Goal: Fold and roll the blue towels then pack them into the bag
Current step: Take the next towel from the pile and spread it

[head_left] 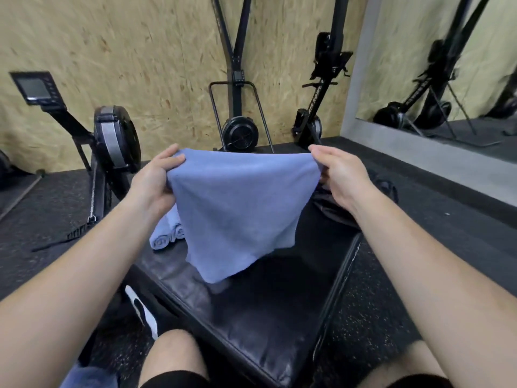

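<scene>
The blue towel hangs between my left hand and right hand, each pinching a top corner, its top edge running side to side, lower tip dangling over the tabletop.

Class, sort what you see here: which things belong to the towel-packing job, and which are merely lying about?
Job: blue towel held up by left hand and right hand; rolled towels on the black pad; black bag.
Lying about: rowing machine; wall mirror; shoe.
</scene>
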